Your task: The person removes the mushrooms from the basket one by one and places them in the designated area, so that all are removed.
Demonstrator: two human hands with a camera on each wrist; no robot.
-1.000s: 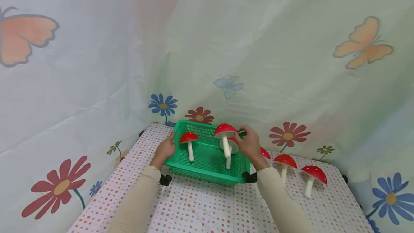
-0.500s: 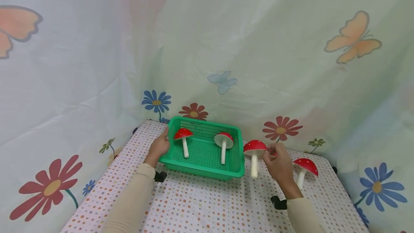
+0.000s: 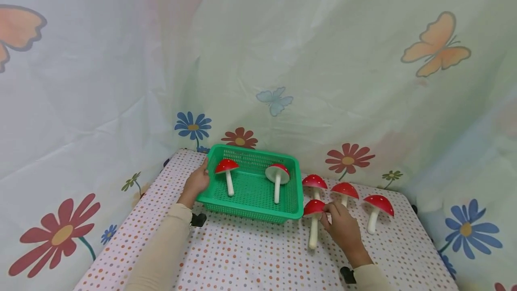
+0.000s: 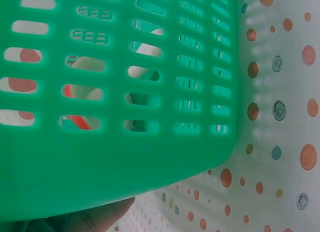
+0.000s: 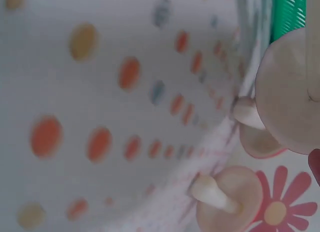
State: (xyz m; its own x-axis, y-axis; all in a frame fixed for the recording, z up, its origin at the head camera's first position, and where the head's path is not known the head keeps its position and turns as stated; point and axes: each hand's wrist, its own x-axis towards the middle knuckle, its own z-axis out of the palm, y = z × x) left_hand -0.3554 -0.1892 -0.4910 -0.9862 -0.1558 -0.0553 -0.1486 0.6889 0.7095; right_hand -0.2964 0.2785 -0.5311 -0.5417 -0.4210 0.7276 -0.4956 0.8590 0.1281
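My left hand [image 3: 196, 183] grips the left rim of a green plastic basket [image 3: 250, 212]; a fingertip [image 4: 107, 217] shows under the basket rim in the left wrist view. Two red-capped toy mushrooms lie inside, one at the left [image 3: 229, 183] and one at the right [image 3: 277, 187]. To the right of the basket, my right hand [image 3: 342, 228] pinches the cap edge of another toy mushroom [image 3: 313, 232], its white stem pointing toward me. Whether that stem touches the table cannot be told. The right wrist view shows the pale underside of its cap [image 5: 282, 92].
Three more toy mushrooms stand behind my right hand: one near the basket [image 3: 315, 181], a middle one [image 3: 345, 189] and a right one [image 3: 378, 205]. A dotted cloth covers the table [image 3: 242, 255]. A printed curtain [image 3: 226, 80] hangs close behind it.
My right hand has carried the mushroom from above the basket rightward and then toward me, in front of the others. My left hand stays on the basket rim. The head view has shifted slightly.
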